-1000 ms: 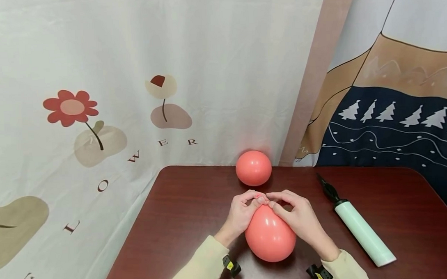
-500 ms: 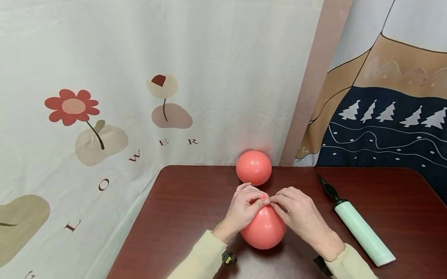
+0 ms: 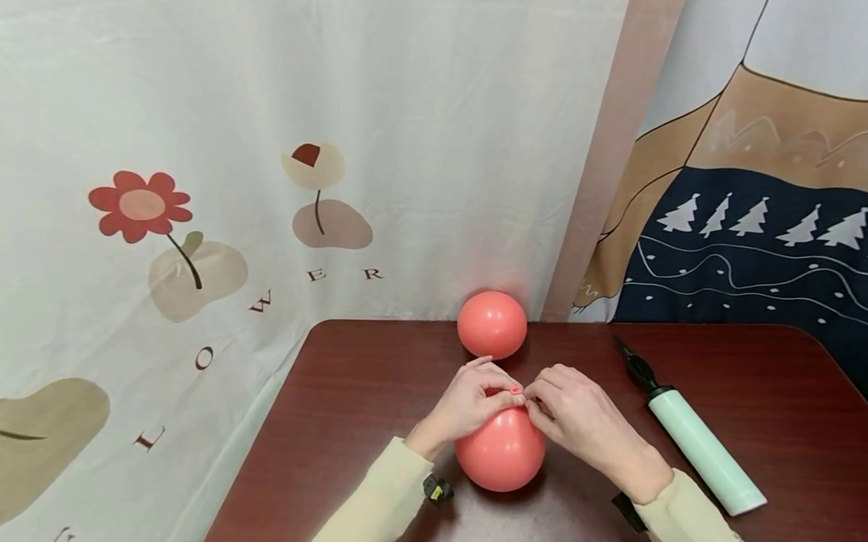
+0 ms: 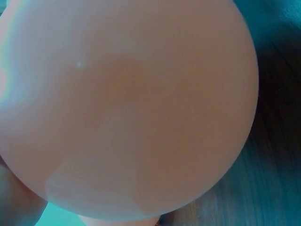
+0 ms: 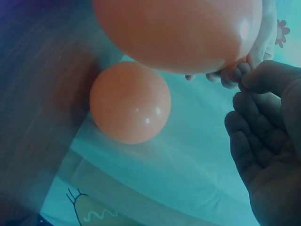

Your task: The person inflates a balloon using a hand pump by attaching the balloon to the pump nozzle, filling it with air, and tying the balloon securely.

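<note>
An inflated coral-red balloon [image 3: 501, 452] sits low over the table, its neck end up between both hands. My left hand [image 3: 474, 401] pinches the neck between thumb and forefinger, and a small bit of the red mouth pokes out above them. From the other side, my right hand [image 3: 586, 421] pinches at the same neck with thumb and forefinger. In the right wrist view the right hand [image 5: 263, 132] has its thumb and fingertip together at the neck, the other fingers curled below. The balloon [image 4: 141, 108] fills most of the left wrist view, hiding the left fingers.
A second inflated coral balloon [image 3: 492, 325] stands at the back edge of the dark red table [image 3: 352, 401], against the pale curtain [image 3: 429, 143]. To the right lies a mint-green hand pump [image 3: 706, 453] with a black nozzle pointing away.
The held balloon has shifted left and both hands have drawn closer around its neck. My right hand has turned, its knuckles now more upward. The second balloon and the pump stay put.
</note>
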{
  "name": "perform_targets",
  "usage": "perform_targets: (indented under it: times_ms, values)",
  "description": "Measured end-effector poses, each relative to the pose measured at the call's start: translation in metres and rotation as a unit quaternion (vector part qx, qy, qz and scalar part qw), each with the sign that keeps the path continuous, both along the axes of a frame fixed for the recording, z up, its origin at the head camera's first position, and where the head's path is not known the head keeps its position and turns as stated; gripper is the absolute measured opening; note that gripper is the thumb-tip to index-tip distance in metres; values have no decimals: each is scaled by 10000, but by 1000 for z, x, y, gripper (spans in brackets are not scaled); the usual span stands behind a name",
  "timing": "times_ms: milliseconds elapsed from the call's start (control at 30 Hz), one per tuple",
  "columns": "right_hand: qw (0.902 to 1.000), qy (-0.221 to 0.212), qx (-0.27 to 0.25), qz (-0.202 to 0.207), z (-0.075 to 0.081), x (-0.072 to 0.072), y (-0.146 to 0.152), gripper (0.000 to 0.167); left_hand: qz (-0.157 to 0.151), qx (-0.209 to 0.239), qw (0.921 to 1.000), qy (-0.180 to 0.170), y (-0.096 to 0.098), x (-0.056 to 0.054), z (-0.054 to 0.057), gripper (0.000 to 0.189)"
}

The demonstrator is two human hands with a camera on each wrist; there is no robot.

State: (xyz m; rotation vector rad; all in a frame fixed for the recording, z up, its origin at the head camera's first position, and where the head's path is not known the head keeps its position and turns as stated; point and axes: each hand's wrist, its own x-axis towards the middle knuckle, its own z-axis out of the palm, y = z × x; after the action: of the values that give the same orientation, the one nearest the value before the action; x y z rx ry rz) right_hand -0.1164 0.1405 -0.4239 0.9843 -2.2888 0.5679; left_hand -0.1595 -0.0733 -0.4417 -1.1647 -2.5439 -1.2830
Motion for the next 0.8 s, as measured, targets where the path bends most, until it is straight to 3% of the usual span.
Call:
perform_targets:
  times_ms: [200,300,400,500,567,633,800]
  values:
    - [9993,215,-258,165,-5,-1,-3,17,-97,244,9994,-223,-1,-3,-1,8]
    - [9981,235,-502,286,-9,-3,-4,16,-193,378,9990,-123,-1,-3,-2,7]
    - [9961,-28,-834,297,-12,-4,-6,18,-248,447,9985,205,-2,-3,-2,7]
    - [9899,-622,-1258,217,-16,-3,-7,19,-277,526,9966,564,-1,-3,-3,6]
    - [9796,-1216,-1593,176,-18,-1,-7,19,-290,574,9955,701,-1,-3,-4,6]
    - [9628,-1882,-1929,196,-20,1,-6,19,-350,587,9947,768,0,-4,-4,6]
    - [8980,-3440,-2718,376,-22,7,-5,19,-522,554,9891,1263,2,-3,-5,5]
